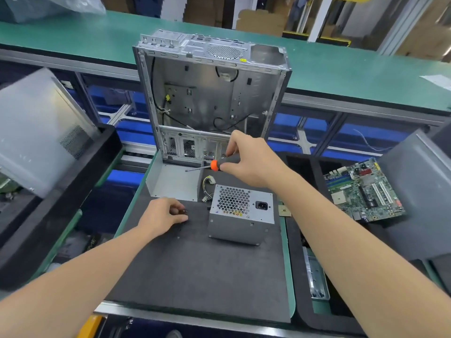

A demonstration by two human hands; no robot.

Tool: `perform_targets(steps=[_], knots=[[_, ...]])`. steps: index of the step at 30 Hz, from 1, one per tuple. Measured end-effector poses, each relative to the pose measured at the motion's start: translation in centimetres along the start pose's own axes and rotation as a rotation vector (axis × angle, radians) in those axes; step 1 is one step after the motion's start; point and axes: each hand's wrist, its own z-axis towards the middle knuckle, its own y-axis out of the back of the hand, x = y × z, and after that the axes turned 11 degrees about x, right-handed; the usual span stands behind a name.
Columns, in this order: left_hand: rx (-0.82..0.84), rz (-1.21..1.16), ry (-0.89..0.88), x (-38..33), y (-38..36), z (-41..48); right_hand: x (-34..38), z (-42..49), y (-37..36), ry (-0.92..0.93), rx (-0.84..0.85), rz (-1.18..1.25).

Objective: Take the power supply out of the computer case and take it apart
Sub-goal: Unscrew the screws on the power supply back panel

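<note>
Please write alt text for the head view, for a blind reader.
A grey power supply sits on a dark mat, out of the open computer case behind it. The right hand holds a screwdriver; the left hand pinches a small dark piece.

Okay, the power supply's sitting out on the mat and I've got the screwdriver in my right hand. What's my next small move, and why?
Probably set down the small dark piece, likely a screw, that your left hand pinches just over the mat. That frees it to steady the power supply, which stands out of the computer case, while your right hand already grips the screwdriver.
</note>
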Motion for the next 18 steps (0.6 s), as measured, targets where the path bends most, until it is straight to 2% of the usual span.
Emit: perform_targets(steps=[4, 6, 8, 10, 14, 18], knots=[[-0.083, -0.121, -0.135, -4.2, 0.3, 0.2, -3.4, -0.3, -0.7, -0.06, 0.158, -0.032], [0.022, -0.353, -0.164, -7.0, 0.4, 0.3, -5.1, -0.7, -1.3, -0.081, 0.201, -0.053], [0.211, -0.528, -0.176, -9.1, 0.2, 0.3, -6.8, -1.2, -1.9, -0.093, 0.235, -0.052], [0.346, -0.565, -0.17, -10.2, -0.2, 0.5, -8.2, -1.8, -2.4, -0.133, 0.246, -0.031], [0.362, -0.628, -0.127, -11.0, -0.5, 1.1, -9.6, -2.8, -3.3, -0.223, 0.22, 0.071], [0.521, -0.662, -0.009, -11.8, -0.2, 0.5, -9.2, -3.3, -3.0, -0.266, 0.235, 0.215]])
